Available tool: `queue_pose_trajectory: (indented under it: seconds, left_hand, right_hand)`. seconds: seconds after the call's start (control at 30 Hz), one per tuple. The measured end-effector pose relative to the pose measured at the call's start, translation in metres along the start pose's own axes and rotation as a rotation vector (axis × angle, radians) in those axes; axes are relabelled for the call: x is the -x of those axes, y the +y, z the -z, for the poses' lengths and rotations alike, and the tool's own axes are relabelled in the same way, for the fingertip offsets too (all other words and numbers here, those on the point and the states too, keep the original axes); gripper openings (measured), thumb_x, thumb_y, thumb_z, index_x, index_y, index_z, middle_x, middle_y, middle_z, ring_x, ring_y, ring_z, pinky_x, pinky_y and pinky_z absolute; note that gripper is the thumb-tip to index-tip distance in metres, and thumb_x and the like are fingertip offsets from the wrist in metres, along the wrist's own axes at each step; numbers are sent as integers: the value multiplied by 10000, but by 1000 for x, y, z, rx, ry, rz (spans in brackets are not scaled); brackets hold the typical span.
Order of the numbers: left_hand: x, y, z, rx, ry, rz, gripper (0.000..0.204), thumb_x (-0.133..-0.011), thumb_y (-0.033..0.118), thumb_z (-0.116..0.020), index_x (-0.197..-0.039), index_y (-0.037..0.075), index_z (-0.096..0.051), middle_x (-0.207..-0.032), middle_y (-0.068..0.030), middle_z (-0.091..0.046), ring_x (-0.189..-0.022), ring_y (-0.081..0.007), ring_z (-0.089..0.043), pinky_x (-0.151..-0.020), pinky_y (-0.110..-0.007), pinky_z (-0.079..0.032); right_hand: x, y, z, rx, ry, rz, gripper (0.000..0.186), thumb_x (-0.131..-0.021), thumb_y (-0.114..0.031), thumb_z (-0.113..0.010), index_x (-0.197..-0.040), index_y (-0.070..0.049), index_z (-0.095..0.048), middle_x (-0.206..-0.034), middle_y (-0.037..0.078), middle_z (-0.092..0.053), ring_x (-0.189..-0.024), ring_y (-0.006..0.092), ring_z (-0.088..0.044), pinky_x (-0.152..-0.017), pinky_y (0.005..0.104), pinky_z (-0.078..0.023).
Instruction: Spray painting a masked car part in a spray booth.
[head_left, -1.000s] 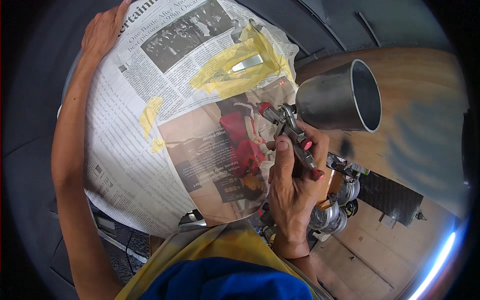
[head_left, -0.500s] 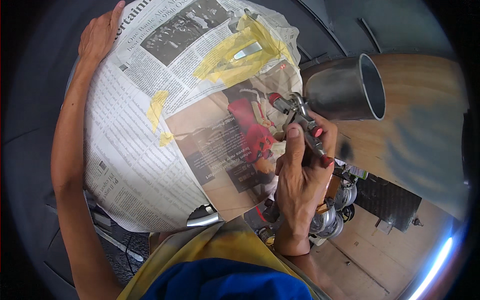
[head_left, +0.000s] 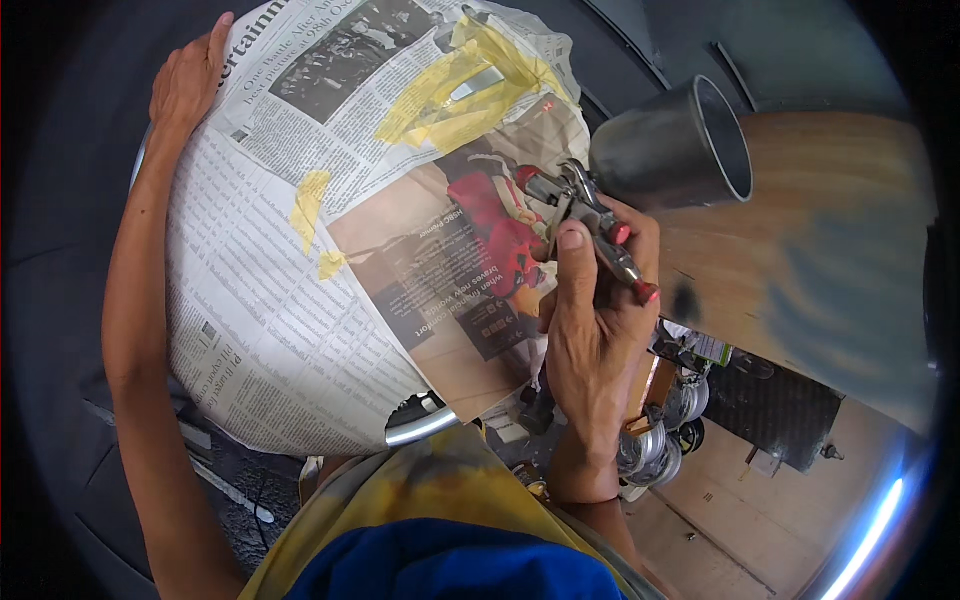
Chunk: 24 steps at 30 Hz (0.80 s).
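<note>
Here, the right hand (head_left: 592, 350) is wrapped around a spray gun (head_left: 603, 224), with the thumb up against it. The gun is over the right side of the newspaper (head_left: 285, 285), and its big grey cup (head_left: 640, 155) tips to the right. The left hand (head_left: 188, 78) is at the top left edge of the newspaper; I can't tell if its fingers pinch it. Yellow tape (head_left: 425, 120) sticks to the paper. A brown board (head_left: 850, 180) is on the right.
</note>
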<state>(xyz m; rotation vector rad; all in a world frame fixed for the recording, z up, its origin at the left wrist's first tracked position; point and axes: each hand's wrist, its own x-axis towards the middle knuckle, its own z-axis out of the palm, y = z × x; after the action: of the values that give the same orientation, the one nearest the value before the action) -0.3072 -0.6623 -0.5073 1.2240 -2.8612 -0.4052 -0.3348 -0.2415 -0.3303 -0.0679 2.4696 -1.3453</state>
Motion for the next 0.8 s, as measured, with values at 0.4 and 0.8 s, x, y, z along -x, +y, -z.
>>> queue_pose_trajectory:
  seconds: [0.4,0.8]
  left_hand:
    - [-2,1,-4,-3,49,-13,845,-1041,694,-281,-1178,6,-751,-1055,-273,-735,-1057,-439,-698,-952,-528,-516]
    - [-9,5,-2,-2,-54,32,744,-1033,694,-299,-1326,140,-699,-1180,-239,-719,-1184,-459,-637,-1027,-517,-490]
  right_hand:
    - [-40,10,8,68,67,31,221,-1046,-193,-617,-1142,1,-576,-850,89,-667,-724,135,-589,-666,314,-496]
    - [-68,23,17,117,96,212,237,-1075,-214,-573,-1197,-14,-536,-813,52,-635,-499,29,-464,-424,205,-358]
